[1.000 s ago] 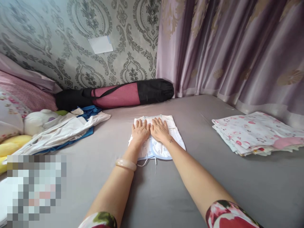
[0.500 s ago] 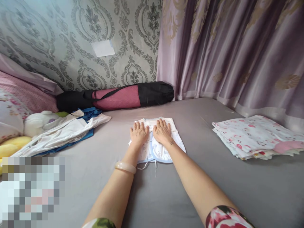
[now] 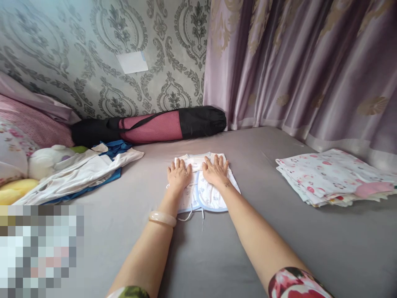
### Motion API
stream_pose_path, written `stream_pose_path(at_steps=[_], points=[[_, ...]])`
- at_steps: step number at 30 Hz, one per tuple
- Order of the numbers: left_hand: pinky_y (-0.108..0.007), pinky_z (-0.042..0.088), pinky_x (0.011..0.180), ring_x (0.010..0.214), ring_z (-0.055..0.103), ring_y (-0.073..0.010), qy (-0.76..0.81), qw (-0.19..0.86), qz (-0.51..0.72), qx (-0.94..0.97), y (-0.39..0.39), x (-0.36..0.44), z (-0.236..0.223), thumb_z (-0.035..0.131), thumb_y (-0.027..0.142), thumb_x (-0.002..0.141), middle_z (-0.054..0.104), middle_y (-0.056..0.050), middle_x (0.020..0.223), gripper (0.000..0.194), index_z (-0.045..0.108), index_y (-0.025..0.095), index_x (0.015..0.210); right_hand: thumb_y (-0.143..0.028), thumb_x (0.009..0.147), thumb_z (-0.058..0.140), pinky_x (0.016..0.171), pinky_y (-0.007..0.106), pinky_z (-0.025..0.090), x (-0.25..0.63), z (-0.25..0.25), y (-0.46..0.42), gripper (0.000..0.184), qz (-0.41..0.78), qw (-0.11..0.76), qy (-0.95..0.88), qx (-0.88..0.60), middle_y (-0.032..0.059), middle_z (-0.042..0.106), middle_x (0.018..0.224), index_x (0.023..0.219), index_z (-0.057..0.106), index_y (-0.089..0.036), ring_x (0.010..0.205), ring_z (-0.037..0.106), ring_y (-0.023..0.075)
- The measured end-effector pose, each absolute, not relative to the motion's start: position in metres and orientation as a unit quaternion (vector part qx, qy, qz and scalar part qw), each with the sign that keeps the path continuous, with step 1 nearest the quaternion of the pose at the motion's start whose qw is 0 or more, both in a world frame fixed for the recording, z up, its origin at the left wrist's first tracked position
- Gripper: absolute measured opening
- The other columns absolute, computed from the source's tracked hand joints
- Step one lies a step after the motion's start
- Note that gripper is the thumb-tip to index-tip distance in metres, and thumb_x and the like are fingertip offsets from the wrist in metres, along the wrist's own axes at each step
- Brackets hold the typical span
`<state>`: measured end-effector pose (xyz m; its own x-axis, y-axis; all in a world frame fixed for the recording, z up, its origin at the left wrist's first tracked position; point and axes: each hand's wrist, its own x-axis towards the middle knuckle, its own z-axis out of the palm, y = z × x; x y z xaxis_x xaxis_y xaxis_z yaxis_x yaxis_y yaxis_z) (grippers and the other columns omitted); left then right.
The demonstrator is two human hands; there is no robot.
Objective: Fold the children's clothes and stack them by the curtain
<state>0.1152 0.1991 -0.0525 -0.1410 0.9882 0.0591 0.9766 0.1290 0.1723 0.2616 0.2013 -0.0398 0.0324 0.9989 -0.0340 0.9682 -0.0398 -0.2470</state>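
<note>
A small white garment with light blue trim (image 3: 204, 194) lies folded flat on the grey bed sheet (image 3: 217, 248). My left hand (image 3: 178, 174) rests palm down on its left half, fingers stretched out, a pale bangle on the wrist. Palm down too, my right hand (image 3: 216, 170) presses the right half with spread fingers. A strip of cloth shows between the two hands. Thin ties hang from the garment's near edge.
A stack of folded floral cloths (image 3: 331, 176) sits at the right. White and blue clothes (image 3: 83, 171) lie heaped at the left beside a soft toy (image 3: 46, 159) and pillows. A pink and black roll bag (image 3: 151, 126) lies along the wall. Curtains hang behind.
My hands, side by side and touching a second ago, have slid apart across the garment, the left going left and the right going right.
</note>
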Motion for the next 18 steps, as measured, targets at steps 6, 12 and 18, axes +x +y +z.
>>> stream_pose_path(at_steps=[6,12,18], points=[[-0.050,0.023,0.115,0.144,0.025,-0.0337,0.752,0.034,0.084,0.653,0.2001,0.1146,-0.0537,0.019,0.050,0.095,0.029,-0.009,0.157,0.066,0.035,0.014,0.148,-0.047,0.100,0.015,0.111,0.061,0.002,0.2634,-0.0390,0.2016,0.056,0.103,0.059,-0.689,-0.715,0.0105,0.016,0.161,0.152,0.027,-0.032,0.147,0.006,0.0357],[-0.052,0.024,0.114,0.142,0.028,-0.0343,0.750,0.022,0.088,0.655,0.1998,0.1146,-0.0544,0.020,0.049,0.096,0.031,-0.011,0.157,0.065,0.037,0.014,0.147,-0.046,0.100,0.016,0.111,0.060,0.003,0.2633,-0.0394,0.2018,0.055,0.103,0.069,-0.689,-0.714,0.0120,0.017,0.161,0.152,0.028,-0.032,0.147,0.006,0.0362],[-0.055,0.023,0.114,0.143,0.027,-0.0349,0.741,0.013,0.094,0.664,0.1990,0.1141,-0.0525,0.021,0.049,0.096,0.033,-0.014,0.155,0.063,0.041,0.013,0.145,-0.047,0.100,0.017,0.111,0.061,0.003,0.2641,-0.0391,0.2015,0.056,0.111,0.074,-0.691,-0.711,0.0122,0.017,0.161,0.152,0.029,-0.031,0.147,0.006,0.0368]])
